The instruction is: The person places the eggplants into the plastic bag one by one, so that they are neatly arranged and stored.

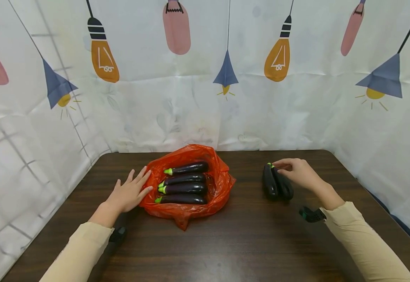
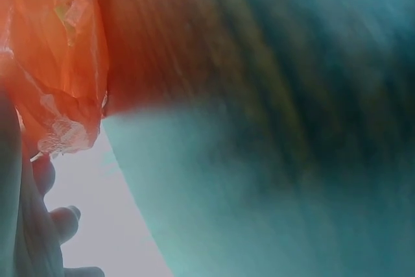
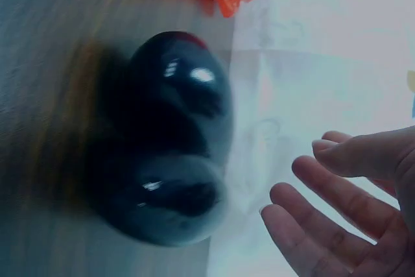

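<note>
1. Head view: A red bag (image 1: pixel 222 187) sits on the brown table (image 1: pixel 208 250) with its mouth wide. Inside the bag, four eggplants (image 1: pixel 185 188) lie side by side, their green ends toward the bag's left side.
2. Head view: The left hand (image 1: pixel 125 195) is at the left side of the bag. Its fingers are spread wide, and the fingertips reach the bag's edge. It pinches nothing.
3. Head view: Two more eggplants (image 1: pixel 283 184) lie on the table, well apart from the bag on its right. They touch each other, and their green ends point away from the person. The right hand (image 1: pixel 301 172) is over by those green ends, farther right from the bag.
4. Head view: Behind the bag hangs a white cloth (image 1: pixel 148 105) with lamps (image 1: pixel 227 70) and light bulbs (image 1: pixel 278 58) on it.
5. Left wrist view: The bag shows at the top left, with part of the left hand right by it. I cannot tell how hard the fingers press. The table is blurry here.
6. Right wrist view: The bag peeks in at the top. Below it are the shiny, round ends of the two eggplants. The right hand's fingers are a little bent, with gaps between them, and hold nothing. I cannot tell if a fingertip touches an eggplant.
</note>
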Demonstrator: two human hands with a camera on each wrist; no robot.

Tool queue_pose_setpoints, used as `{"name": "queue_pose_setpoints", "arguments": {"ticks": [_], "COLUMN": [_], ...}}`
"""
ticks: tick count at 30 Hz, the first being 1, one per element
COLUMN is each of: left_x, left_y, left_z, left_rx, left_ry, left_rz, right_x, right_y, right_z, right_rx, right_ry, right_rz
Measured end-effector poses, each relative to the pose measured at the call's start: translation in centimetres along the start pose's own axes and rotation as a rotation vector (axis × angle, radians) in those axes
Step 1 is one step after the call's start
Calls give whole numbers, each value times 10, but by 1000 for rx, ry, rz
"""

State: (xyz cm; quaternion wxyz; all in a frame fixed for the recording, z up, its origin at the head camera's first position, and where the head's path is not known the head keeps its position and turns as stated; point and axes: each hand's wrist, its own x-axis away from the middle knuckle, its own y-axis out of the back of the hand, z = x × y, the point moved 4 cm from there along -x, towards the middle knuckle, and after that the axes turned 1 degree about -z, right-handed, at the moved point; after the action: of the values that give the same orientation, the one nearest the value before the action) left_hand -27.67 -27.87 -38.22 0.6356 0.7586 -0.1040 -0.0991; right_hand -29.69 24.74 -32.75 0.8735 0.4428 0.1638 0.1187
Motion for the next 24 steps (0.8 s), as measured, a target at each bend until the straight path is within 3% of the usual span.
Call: {"name": "queue_pose_setpoints", "arguments": {"ticks": [9, 18, 24], "left_x": [2, 2, 1], "left_y": [0, -1, -2], "left_z": [-1, -1, 0], "left_rx": [0, -3, -8], "left_ry": [-3, 1, 1], "left_rz": [-14, -15, -22], "right_x": [7, 11, 11], "right_y": [-5, -10, -13], "right_z": [-17, -26, -31], "right_rx": [52, 88, 45], "right_ry": [-52, -162, -230], "right_rz": [15, 108, 169]}}
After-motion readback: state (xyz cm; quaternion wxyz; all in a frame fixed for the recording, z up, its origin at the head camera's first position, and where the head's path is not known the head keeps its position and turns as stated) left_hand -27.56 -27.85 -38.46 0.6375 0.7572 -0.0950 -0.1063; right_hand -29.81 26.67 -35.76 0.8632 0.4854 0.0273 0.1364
